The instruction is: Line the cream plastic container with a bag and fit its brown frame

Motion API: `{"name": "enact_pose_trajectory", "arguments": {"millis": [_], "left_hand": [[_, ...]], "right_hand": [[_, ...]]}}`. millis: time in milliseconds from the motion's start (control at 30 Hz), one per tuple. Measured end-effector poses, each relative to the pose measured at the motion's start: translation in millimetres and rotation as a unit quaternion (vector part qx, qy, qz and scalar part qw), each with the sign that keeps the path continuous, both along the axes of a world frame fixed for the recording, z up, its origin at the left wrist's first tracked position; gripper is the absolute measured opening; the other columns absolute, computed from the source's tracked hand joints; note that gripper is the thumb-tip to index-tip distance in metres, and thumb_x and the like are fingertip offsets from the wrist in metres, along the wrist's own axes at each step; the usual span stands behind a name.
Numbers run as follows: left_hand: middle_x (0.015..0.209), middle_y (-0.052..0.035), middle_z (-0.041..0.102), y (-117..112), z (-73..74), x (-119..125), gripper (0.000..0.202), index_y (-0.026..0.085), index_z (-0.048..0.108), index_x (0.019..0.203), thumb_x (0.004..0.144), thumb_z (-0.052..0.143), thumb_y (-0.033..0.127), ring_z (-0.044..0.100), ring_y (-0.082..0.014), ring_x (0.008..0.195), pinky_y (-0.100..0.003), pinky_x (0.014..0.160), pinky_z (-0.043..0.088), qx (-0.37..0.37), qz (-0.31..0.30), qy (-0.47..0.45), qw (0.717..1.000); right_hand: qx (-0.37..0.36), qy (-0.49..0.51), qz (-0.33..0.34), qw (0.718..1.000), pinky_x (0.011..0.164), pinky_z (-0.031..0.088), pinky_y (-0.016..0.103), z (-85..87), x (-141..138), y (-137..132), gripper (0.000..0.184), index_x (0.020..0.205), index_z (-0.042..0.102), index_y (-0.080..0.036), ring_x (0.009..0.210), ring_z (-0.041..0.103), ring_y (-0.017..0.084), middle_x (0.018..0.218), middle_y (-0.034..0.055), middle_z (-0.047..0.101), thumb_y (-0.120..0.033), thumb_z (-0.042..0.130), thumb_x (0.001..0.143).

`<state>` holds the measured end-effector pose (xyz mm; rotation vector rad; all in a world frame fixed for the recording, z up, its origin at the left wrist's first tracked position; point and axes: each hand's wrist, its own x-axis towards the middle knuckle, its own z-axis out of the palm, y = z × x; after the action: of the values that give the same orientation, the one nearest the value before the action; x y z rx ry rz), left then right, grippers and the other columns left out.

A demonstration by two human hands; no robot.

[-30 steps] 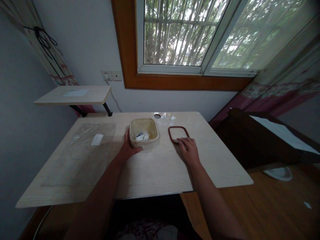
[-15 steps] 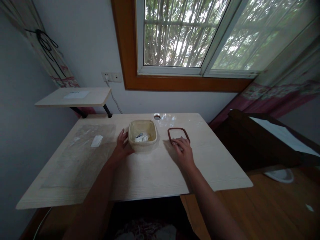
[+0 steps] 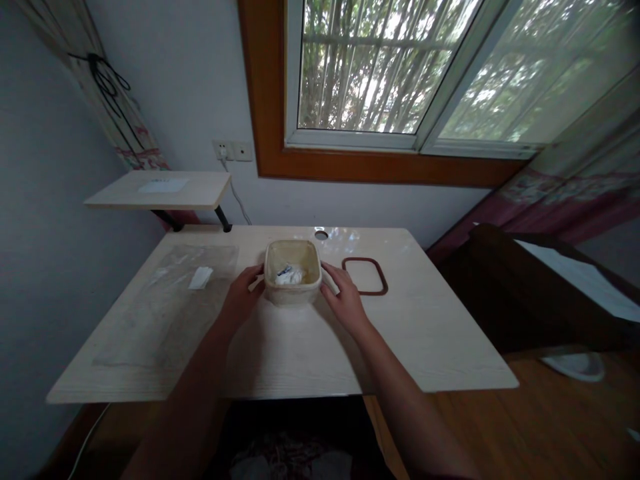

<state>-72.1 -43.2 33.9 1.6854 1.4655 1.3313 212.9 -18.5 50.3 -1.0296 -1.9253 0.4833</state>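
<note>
A cream, square-cornered plastic container (image 3: 293,295) stands upright on the table. Inside it lies a crumpled white bundle (image 3: 289,275) with a dark mark; its kind is unclear. My left hand (image 3: 243,293) is against the container's left side, fingers curved round it. On the opposite side, my right hand (image 3: 345,297) presses its fingers to the container's wall, so it is held between both hands. Just right of my right hand lies a rounded red-brown rim (image 3: 385,283), flat on the table; whether clear material fills it, I cannot tell.
A clear plastic sheet or bag (image 3: 150,320) with a white label (image 3: 201,278) lies at the table's left. Behind it stands a small raised shelf (image 3: 200,188). The pale table (image 3: 440,347) has a cable hole near its back edge. A dark piece of furniture (image 3: 480,287) stands at the right.
My right hand has let go of the red-brown rim and moved left to the container's right side. My left hand stays at the container's left. The view has shifted slightly.
</note>
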Motion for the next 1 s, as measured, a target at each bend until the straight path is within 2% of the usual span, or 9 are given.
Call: {"name": "enact_pose_trajectory", "arguments": {"millis": [100, 233, 367, 600, 767, 1000], "left_hand": [[0.118, -0.0102, 0.07, 3.7, -0.9, 1.5, 0.032, 0.022, 0.071, 0.115, 0.087, 0.061, 0.032, 0.064, -0.0272, 0.112, -0.048, 0.103, 0.049, 0.012, 0.019, 0.081, 0.996], [0.108, -0.0088, 0.072, 2.0, 2.5, 5.2, 0.025, 0.023, 0.074, 0.103, 0.086, 0.057, 0.029, 0.065, -0.0275, 0.104, -0.045, 0.097, 0.05, 0.025, 0.045, 0.142, 0.989], [0.099, -0.0078, 0.074, -1.9, 6.8, 9.9, 0.022, 0.023, 0.074, 0.098, 0.084, 0.058, 0.03, 0.065, -0.0271, 0.095, -0.042, 0.091, 0.051, 0.018, 0.08, 0.149, 0.985], [0.088, -0.0069, 0.073, -0.4, 8.7, 13.1, 0.015, 0.022, 0.072, 0.087, 0.082, 0.058, 0.025, 0.064, -0.0256, 0.086, -0.039, 0.083, 0.05, 0.013, 0.114, 0.176, 0.978], [0.087, -0.0062, 0.072, 0.6, 8.2, 11.2, 0.013, 0.022, 0.071, 0.085, 0.081, 0.059, 0.025, 0.064, -0.0247, 0.086, -0.038, 0.084, 0.049, 0.02, 0.119, 0.187, 0.975], [0.089, -0.0054, 0.073, -3.7, 18.1, 2.2, 0.018, 0.021, 0.073, 0.088, 0.085, 0.06, 0.034, 0.066, -0.0222, 0.084, -0.036, 0.083, 0.051, 0.03, 0.131, 0.155, 0.979]], "right_hand": [[-0.003, -0.009, -0.013, 1.0, 0.109, 0.044, 0.05, -6.0, -4.2, 2.4, 0.053, 0.144, 0.053, -0.027, 0.126, 0.056, 0.029, 0.138, 0.009, 0.063, -0.023, 0.057, 0.091], [-0.001, -0.014, -0.029, 0.999, 0.103, 0.047, 0.048, -10.5, -7.4, 3.7, 0.044, 0.135, 0.061, -0.027, 0.117, 0.059, 0.029, 0.125, 0.0087, 0.069, -0.022, 0.057, 0.092], [0.002, -0.027, -0.04, 0.999, 0.097, 0.049, 0.046, -10.4, -8.3, 4.7, 0.033, 0.122, 0.069, -0.025, 0.107, 0.06, 0.029, 0.113, 0.0089, 0.073, -0.021, 0.057, 0.092], [-0.004, -0.035, -0.07, 0.997, 0.086, 0.05, 0.044, -7.3, -10.4, 4.2, 0.019, 0.103, 0.074, -0.024, 0.095, 0.06, 0.029, 0.095, 0.0086, 0.074, -0.025, 0.059, 0.093], [0.01, -0.029, -0.081, 0.996, 0.084, 0.05, 0.044, -4.4, -7.7, 4.8, 0.017, 0.098, 0.074, -0.024, 0.093, 0.06, 0.029, 0.091, 0.0078, 0.074, -0.028, 0.059, 0.093], [0.029, -0.026, -0.092, 0.995, 0.085, 0.049, 0.043, 1.3, 4.7, 7.3, 0.015, 0.094, 0.073, -0.025, 0.092, 0.061, 0.028, 0.09, 0.0072, 0.073, -0.032, 0.059, 0.094]]}}
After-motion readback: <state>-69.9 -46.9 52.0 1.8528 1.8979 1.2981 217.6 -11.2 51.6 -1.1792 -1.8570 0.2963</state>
